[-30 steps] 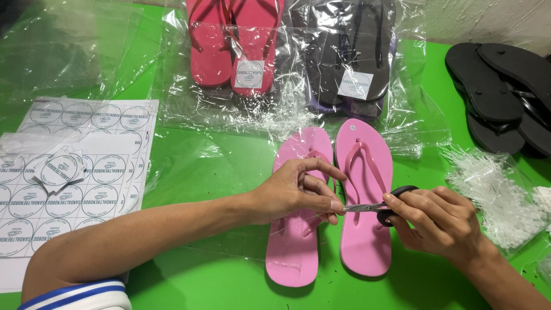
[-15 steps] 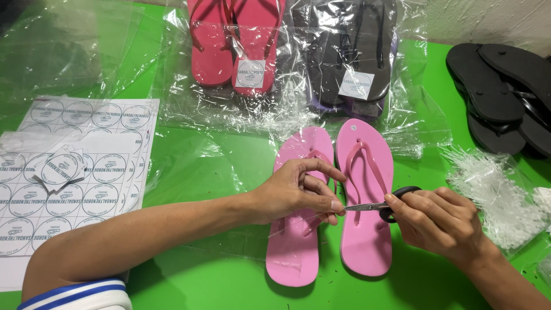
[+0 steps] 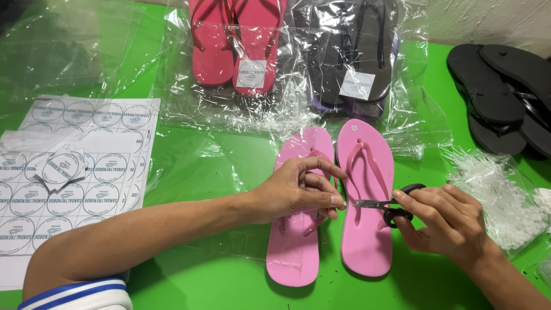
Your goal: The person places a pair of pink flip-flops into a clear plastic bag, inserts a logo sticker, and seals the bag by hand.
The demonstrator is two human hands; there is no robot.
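Observation:
Two pink flip-flops lie side by side on the green table, the left one and the right one. My left hand rests on the left flip-flop, its fingertips pinching something small at the strap near the gap between the two. My right hand holds small black-handled scissors, blades pointing left toward my left fingertips over the right flip-flop.
Bagged red flip-flops and bagged dark flip-flops lie at the back in clear plastic. Black flip-flops are stacked at the right. Sheets of round stickers lie at the left. A heap of clear plastic ties sits right.
The scissors' blades have edged slightly closer to my left fingertips. Both hands otherwise stay in place.

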